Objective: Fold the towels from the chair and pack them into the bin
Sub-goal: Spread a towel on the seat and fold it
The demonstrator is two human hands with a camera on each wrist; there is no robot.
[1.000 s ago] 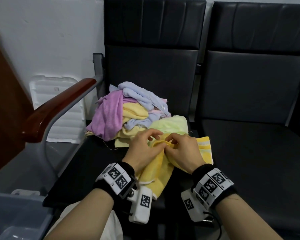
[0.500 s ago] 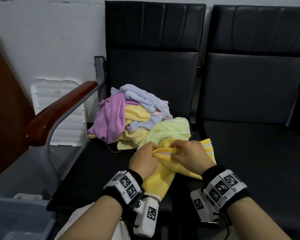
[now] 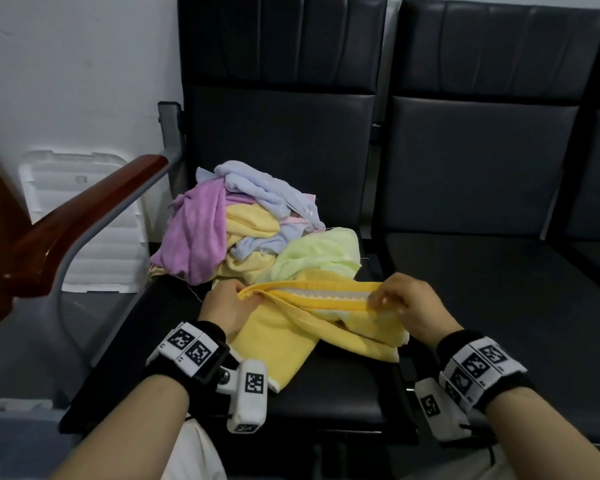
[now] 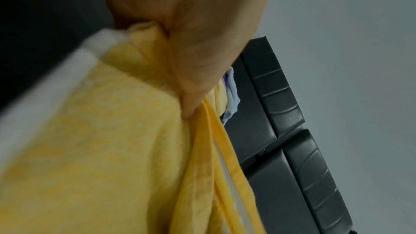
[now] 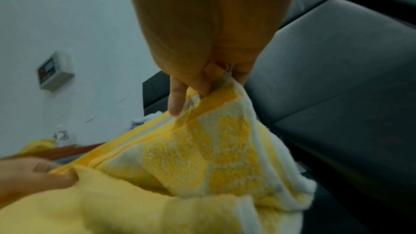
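Note:
A yellow towel (image 3: 291, 341) with a white hem lies crumpled on the black chair seat (image 3: 326, 393) in front of me. My left hand (image 3: 238, 299) pinches one end of its striped border, and my right hand (image 3: 383, 301) pinches the other end, so the border is stretched between them. In the left wrist view the yellow towel (image 4: 112, 149) hangs below my left hand (image 4: 186, 109). The right wrist view shows my right hand (image 5: 202, 92) pinching the yellow towel (image 5: 202, 149) at a corner. Behind, a pile of towels (image 3: 250, 230) in purple, blue, yellow and pale green sits on the seat.
A wooden armrest (image 3: 84, 216) on a grey metal frame runs along the left of the seat. A blue-grey bin (image 3: 11, 441) shows at the bottom left corner. A second black seat (image 3: 499, 289) lies to the right. A white foam piece (image 3: 84, 216) leans on the wall.
My hands started together at the towel's middle and have drawn apart along its border, the right hand sliding right, so the striped edge now stretches straight between them.

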